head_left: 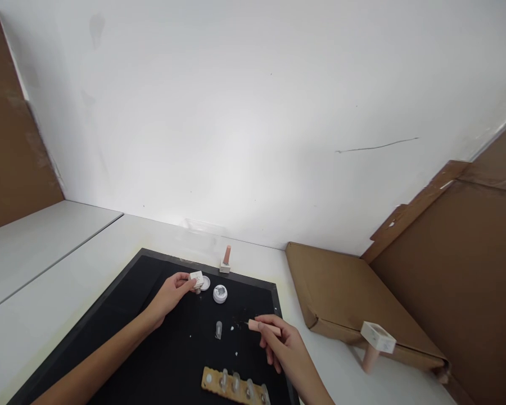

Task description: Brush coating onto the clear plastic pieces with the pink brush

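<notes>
- A mat [122, 332] lies on the table [67, 264], its far edge near the wall [253, 112].
- The left hand [172, 292] holds a small block [196, 278] over the mat's far part.
- A round jar [220, 293] sits just right of that block, with a lid [205, 282] between them.
- An upright peg on a base [225, 260] stands behind the jar at the mat's far edge.
- The right hand [284, 346] holds a stick [263, 327] over the mat's right side.
- A small tube [218, 329] lies between the hands.
- A strip with tips [235, 386] lies at the mat's near edge, before the tube.
- A flat carton [346, 292] lies right of the mat.
- A block on a peg [375, 343] stands at the carton's near edge.
</notes>
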The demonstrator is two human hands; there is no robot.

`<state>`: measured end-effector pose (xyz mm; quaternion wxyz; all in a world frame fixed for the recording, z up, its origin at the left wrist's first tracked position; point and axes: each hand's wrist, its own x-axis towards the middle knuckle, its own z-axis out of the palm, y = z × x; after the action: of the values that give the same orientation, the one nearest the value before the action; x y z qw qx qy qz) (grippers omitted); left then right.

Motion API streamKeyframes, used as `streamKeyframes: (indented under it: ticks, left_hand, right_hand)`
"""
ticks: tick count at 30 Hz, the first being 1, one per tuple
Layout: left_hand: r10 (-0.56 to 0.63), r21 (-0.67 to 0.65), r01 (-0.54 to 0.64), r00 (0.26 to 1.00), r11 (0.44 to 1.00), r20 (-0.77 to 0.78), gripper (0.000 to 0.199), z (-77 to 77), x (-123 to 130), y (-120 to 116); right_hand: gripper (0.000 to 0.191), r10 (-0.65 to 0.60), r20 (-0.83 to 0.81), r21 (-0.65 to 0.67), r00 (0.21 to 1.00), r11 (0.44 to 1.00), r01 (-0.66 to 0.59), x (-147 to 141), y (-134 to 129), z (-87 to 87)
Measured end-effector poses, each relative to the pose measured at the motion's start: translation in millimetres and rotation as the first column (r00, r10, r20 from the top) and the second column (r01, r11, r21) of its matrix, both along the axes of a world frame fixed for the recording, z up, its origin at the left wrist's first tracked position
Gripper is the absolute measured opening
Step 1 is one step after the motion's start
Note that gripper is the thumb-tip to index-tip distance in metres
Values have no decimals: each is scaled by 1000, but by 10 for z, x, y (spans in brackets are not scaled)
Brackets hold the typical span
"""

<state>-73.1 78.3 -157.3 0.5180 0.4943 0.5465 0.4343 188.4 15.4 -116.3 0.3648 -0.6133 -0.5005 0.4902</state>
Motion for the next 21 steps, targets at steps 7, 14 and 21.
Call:
streamKeyframes:
  ticks: [7,14,21]
  left_hand:
    - [-4,-103,2,1000,995,-17,28,23,25,-25]
    - [-9,-140,9,1000,990,-4,30,35,8,-24]
    - [-18,-101,10,996,995,-83,31,-47,59,30]
  right_hand:
    - [34,-1,2,-2,1000,1000,1,-3,-5,1]
    - [33,2,4,3,1000,1000,-2,22,-8,-4]
    - [33,10,4,7,1000,1000,-10,41,-6,-15]
